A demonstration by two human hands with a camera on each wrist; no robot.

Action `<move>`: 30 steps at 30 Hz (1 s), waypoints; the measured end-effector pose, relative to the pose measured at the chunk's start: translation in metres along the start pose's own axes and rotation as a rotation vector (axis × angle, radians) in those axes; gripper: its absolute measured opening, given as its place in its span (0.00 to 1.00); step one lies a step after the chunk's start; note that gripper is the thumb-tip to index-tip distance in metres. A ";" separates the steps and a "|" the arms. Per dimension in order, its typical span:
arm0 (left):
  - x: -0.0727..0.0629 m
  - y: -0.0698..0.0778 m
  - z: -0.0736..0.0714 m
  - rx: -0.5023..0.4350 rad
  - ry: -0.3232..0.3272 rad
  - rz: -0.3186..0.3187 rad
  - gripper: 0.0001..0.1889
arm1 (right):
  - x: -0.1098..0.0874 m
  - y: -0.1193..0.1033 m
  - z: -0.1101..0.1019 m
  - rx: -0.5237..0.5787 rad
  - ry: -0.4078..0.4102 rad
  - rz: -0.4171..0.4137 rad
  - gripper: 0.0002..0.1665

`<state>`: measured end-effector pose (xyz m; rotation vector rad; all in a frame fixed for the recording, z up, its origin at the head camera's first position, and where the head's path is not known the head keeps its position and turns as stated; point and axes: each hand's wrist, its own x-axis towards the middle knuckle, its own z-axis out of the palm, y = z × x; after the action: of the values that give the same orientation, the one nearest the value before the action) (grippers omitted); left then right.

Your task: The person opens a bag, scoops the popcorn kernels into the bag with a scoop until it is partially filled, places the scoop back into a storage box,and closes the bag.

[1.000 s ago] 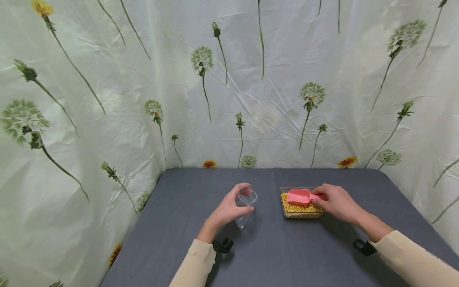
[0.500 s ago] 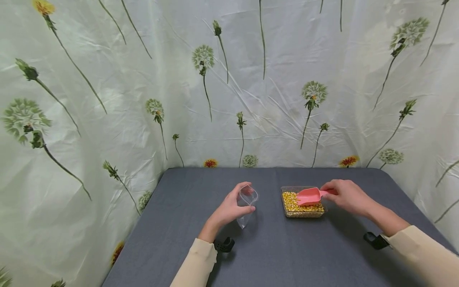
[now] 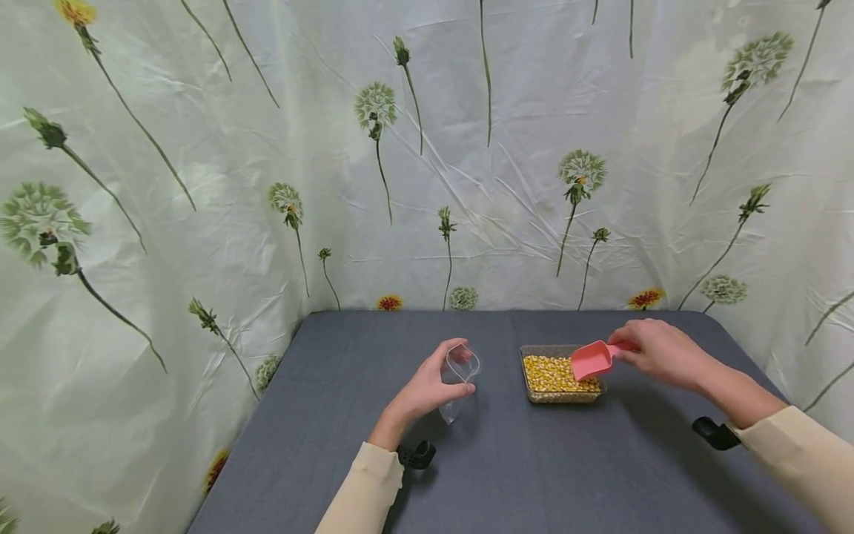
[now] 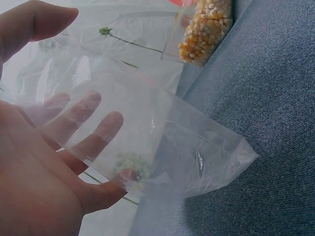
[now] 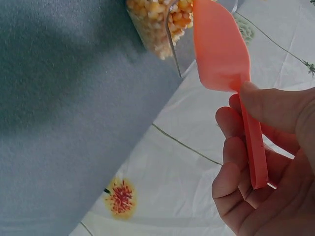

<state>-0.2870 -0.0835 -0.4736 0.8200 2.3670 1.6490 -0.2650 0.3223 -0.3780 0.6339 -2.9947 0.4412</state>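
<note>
My left hand (image 3: 423,389) holds a clear plastic bag (image 4: 197,157) upright with its mouth spread, thumb on one side and fingers curved round the other. No contents show inside the bag, whose pointed lower end hangs down near the table. My right hand (image 3: 660,352) grips the handle of a pink scoop (image 3: 592,360), thumb on top in the right wrist view. The scoop is tilted, its front edge down by the yellow corn kernels (image 3: 550,374); whether it touches them I cannot tell. These kernels fill much of a clear rectangular container (image 3: 548,348).
A dark grey cloth covers the table (image 3: 534,475). Behind and at the sides hangs a pale curtain (image 3: 427,185) printed with dandelions. A black band (image 3: 416,455) sits at the left wrist, and another (image 3: 715,432) at the right.
My right hand has drawn the scoop to the right across the corn and raised it, tipping its front edge downward. The left hand and bag have stayed nearly still.
</note>
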 end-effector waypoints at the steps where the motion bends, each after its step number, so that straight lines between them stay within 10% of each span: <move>1: 0.000 0.000 0.000 -0.002 0.000 -0.003 0.39 | 0.000 0.000 -0.002 -0.007 0.001 -0.004 0.12; 30: 0.000 0.000 0.002 0.005 -0.019 -0.013 0.40 | -0.004 0.009 0.020 0.029 0.012 -0.015 0.11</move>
<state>-0.2862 -0.0815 -0.4739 0.8158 2.3591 1.6239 -0.2650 0.3261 -0.4005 0.6525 -2.9758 0.4865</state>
